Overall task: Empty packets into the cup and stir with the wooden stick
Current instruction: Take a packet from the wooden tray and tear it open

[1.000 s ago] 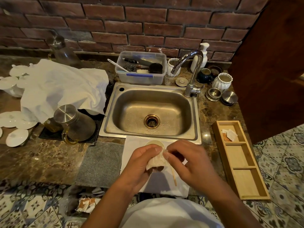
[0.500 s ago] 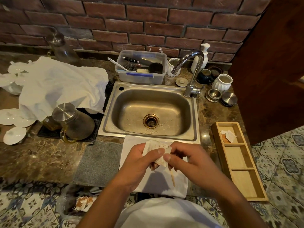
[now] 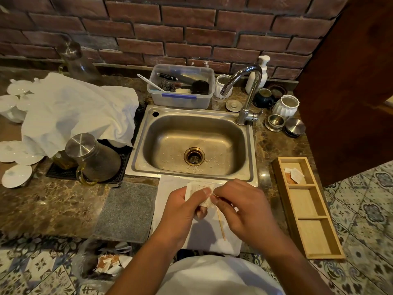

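White packet (image 3: 198, 191) held up just in front of sink (image 3: 194, 143), over white cloth (image 3: 204, 235). Left hand (image 3: 180, 211) fingers curled round packet, thumb on top. Right hand (image 3: 240, 209) fingers pinching packet's right edge. Wooden stick (image 3: 221, 225) lying on cloth, under right hand. Cup not seen, maybe hidden behind hands. Wooden tray (image 3: 308, 211) on table right of sink, few packets in its far box. Grey mat (image 3: 127, 211) left of cloth.
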Available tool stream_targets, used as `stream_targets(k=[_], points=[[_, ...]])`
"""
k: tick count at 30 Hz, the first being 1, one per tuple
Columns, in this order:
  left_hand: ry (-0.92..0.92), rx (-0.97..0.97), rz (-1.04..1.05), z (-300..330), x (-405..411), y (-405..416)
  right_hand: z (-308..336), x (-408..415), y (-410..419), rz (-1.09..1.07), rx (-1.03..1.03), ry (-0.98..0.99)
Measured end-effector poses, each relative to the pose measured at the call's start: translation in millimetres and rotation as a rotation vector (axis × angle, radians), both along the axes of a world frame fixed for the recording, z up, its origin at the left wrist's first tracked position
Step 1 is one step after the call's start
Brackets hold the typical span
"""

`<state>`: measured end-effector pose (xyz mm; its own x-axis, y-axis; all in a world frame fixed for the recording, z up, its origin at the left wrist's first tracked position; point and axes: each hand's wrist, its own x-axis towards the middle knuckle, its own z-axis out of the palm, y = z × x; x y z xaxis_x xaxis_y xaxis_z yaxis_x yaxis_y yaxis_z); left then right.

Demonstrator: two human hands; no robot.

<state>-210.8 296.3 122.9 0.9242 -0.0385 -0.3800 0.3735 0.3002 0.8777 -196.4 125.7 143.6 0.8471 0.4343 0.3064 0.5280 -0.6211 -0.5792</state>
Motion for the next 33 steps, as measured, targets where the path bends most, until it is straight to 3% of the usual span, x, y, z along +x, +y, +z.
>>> stream_targets(k=[3, 8, 20, 33], points=[[-0.015, -0.010, -0.015, -0.9, 1.6, 1.3, 0.3, -1.0, 1.9, -0.017, 0.013, 0.020], [-0.073, -0.009, -0.076, -1.2, 1.7, 10.2, 7.5, 1.1, -1.7, 0.012, 0.153, 0.342], [-0.142, 0.014, -0.255, 5.0, -0.9, 19.4, 11.7, -2.0, -2.7, 0.048, 0.226, 0.528], [-0.108, -0.012, -0.172, 0.6, -7.2, 10.6, 2.0, -1.6, -1.6, 0.089, 0.121, 0.241]])
